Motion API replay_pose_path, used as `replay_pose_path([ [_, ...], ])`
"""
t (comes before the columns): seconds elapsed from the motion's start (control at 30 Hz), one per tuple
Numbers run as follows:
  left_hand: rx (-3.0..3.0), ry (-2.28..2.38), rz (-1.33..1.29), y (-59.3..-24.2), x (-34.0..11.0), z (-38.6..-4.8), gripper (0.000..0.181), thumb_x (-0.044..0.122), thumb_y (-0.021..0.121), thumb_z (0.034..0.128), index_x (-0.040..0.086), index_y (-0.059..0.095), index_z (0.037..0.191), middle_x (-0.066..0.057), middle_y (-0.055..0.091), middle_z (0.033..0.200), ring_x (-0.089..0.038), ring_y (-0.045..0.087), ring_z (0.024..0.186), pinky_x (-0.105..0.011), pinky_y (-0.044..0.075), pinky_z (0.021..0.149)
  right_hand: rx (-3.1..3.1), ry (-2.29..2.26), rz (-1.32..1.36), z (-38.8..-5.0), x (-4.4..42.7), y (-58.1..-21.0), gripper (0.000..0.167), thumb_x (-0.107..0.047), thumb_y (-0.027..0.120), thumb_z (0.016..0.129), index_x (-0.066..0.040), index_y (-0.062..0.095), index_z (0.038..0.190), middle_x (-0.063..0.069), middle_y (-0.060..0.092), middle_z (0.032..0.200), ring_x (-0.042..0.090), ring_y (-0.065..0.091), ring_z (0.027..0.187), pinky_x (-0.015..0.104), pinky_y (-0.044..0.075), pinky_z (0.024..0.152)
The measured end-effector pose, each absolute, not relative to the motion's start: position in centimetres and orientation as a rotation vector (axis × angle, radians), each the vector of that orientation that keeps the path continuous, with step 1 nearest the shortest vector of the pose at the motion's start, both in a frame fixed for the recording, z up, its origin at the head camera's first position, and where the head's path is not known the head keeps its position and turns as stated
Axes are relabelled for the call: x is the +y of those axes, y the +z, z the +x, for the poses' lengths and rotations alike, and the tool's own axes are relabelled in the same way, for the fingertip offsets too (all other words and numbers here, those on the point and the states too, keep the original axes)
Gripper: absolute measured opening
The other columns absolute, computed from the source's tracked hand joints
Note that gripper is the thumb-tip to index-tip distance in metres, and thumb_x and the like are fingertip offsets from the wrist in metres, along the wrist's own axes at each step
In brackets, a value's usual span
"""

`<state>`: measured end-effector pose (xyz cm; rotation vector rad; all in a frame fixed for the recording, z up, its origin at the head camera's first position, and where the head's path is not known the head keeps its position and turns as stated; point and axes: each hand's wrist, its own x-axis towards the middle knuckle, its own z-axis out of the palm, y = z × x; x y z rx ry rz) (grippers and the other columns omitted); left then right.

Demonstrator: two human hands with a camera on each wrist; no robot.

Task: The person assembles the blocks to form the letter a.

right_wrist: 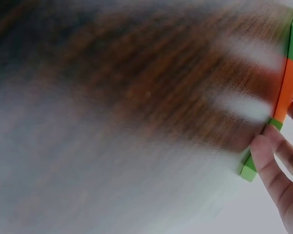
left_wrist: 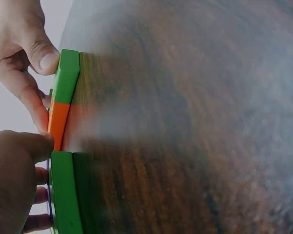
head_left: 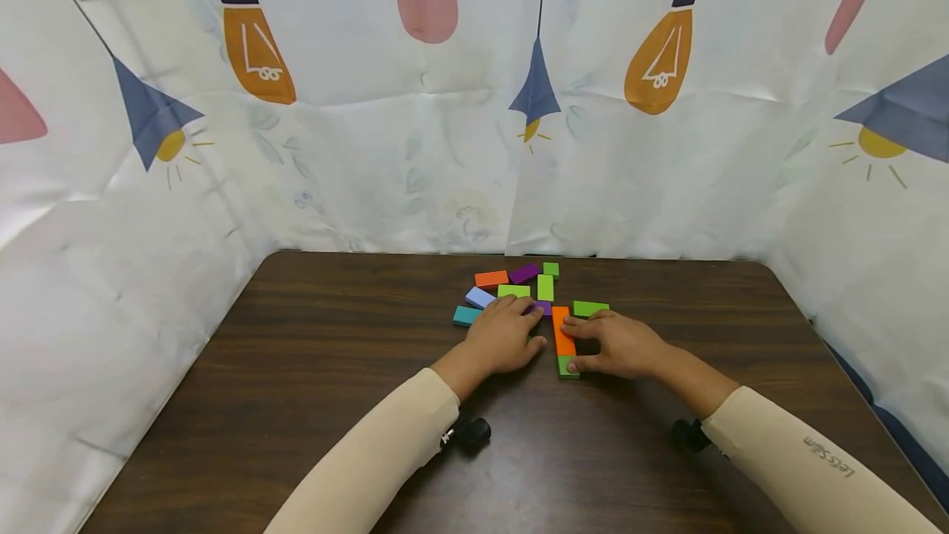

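Several coloured flat blocks lie together near the far middle of the table. My right hand (head_left: 623, 344) touches an orange block (head_left: 561, 331) with a fingertip, its thumb at the green block (head_left: 567, 367) that adjoins the orange one's near end. My left hand (head_left: 504, 336) rests with spread fingers by a lime block (head_left: 514, 291) and a purple block (head_left: 544, 307), partly hiding what lies under it. In the left wrist view, a green block (left_wrist: 66, 195) stands beside that hand's fingers. Another green block (head_left: 591, 308) lies just beyond my right hand.
Around the hands lie a teal block (head_left: 466, 316), a light blue block (head_left: 480, 297), an orange-red block (head_left: 491, 279), a second purple block (head_left: 525, 273) and a small green block (head_left: 551, 269). The dark wooden table (head_left: 311, 402) meets a patterned white curtain (head_left: 356, 171) behind.
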<state>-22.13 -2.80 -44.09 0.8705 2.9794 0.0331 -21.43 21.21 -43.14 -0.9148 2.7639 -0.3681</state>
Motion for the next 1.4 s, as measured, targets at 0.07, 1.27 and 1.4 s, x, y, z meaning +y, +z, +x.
replay_pose_path([
  [0.07, 2.977, 0.031, 0.873, -44.1, -2.8, -22.1, 0.059, 0.051, 0.05, 0.1045, 0.021, 0.049, 0.154, -0.002, 0.043, 0.158, -0.025, 0.038, 0.145, -0.044, 0.027, 0.12, 2.765, -0.366, -0.907, -21.4, 21.2, -43.1, 0.074, -0.062, 0.069, 0.089, -0.018, 0.059, 0.147, 0.001, 0.053, 0.151, 0.036, 0.052, 0.131, 0.059, 0.049, 0.098],
  [1.27, 2.99, 0.099, 0.723, -44.2, -6.5, -24.1, 0.062, 0.052, 0.048, 0.1052, 0.017, 0.046, 0.156, -0.001, 0.041, 0.16, -0.032, 0.032, 0.148, -0.05, 0.019, 0.122, 2.776, -0.377, -0.893, -21.4, 21.4, -43.6, 0.075, -0.067, 0.067, 0.089, -0.021, 0.058, 0.148, -0.002, 0.051, 0.153, 0.032, 0.051, 0.132, 0.054, 0.052, 0.092],
  [1.4, 2.99, 0.097, 0.724, -44.2, -7.2, -24.1, 0.062, 0.052, 0.047, 0.1056, 0.016, 0.046, 0.156, -0.002, 0.04, 0.16, -0.033, 0.032, 0.149, -0.049, 0.019, 0.122, 2.776, -0.372, -0.886, -21.5, 21.4, -43.7, 0.075, -0.067, 0.067, 0.089, -0.021, 0.058, 0.148, -0.002, 0.051, 0.153, 0.033, 0.05, 0.132, 0.055, 0.052, 0.092],
])
